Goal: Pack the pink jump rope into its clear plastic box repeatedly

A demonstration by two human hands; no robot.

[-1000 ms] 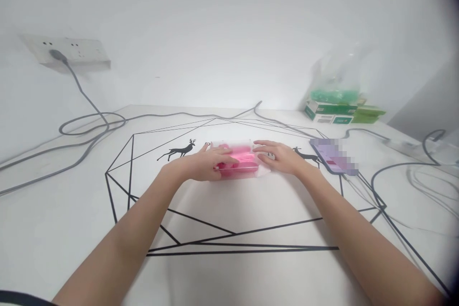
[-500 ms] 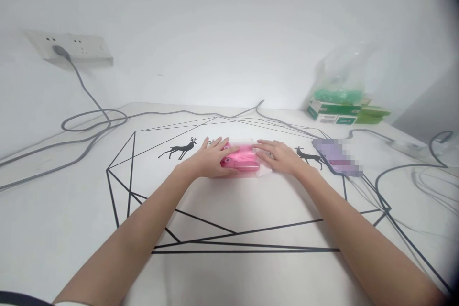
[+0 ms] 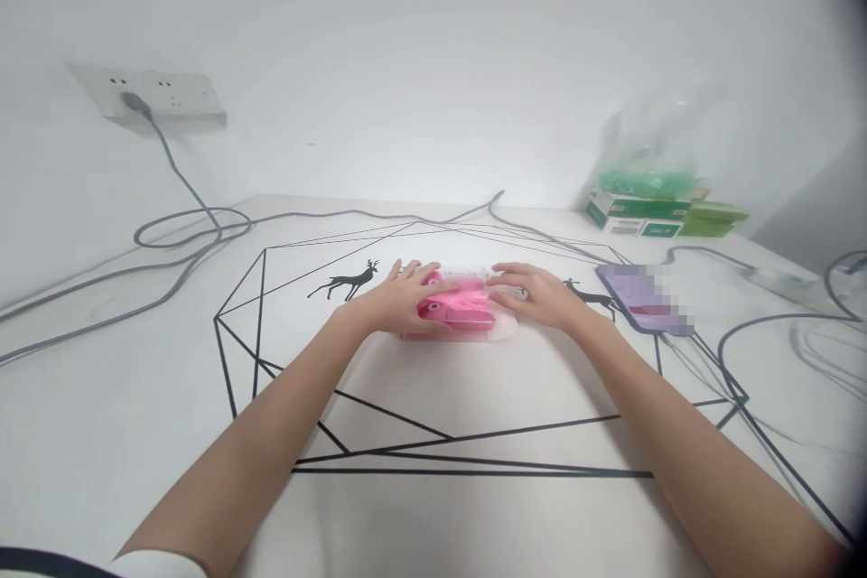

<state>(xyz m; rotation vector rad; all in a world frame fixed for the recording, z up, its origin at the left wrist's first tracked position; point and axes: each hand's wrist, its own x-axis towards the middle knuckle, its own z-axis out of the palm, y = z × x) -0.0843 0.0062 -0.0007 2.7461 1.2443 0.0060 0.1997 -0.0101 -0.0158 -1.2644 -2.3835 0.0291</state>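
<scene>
Seen from the head camera, we press both bare hands onto a small clear plastic packet with bright pink contents (image 3: 459,307), which lies flat near the middle of the white table (image 3: 101,433), inside the black geometric line drawing (image 3: 474,465) printed on its surface. Our left hand (image 3: 396,302) lies palm down over the packet's left end, fingers spread and reaching across the top of the pink part; its grip is flat and wide rather than closed around anything. Our right hand (image 3: 535,296) rests on the packet's right end in the same way, fingers extended toward the left hand, the grip likewise flat and loose, touching the packet without clasping it. The fingertips of the two hands come close over the packet, with pink showing between them. A small black deer silhouette (image 3: 344,281) stands on the table just left of our left hand, and a second one (image 3: 594,298) shows just beyond our right wrist. To the right of that lies a flat lilac rectangular device (image 3: 643,298), partly blurred, with a dark cable running from it. At the far right corner, against the wall, sit stacked green-and-white cardboard boxes (image 3: 640,219) under a crumpled clear plastic bag with green contents (image 3: 650,153). On the wall at far left, a white socket strip (image 3: 176,99) holds a grey plug, and its grey cable (image 3: 182,235) loops across the table's left side.
</scene>
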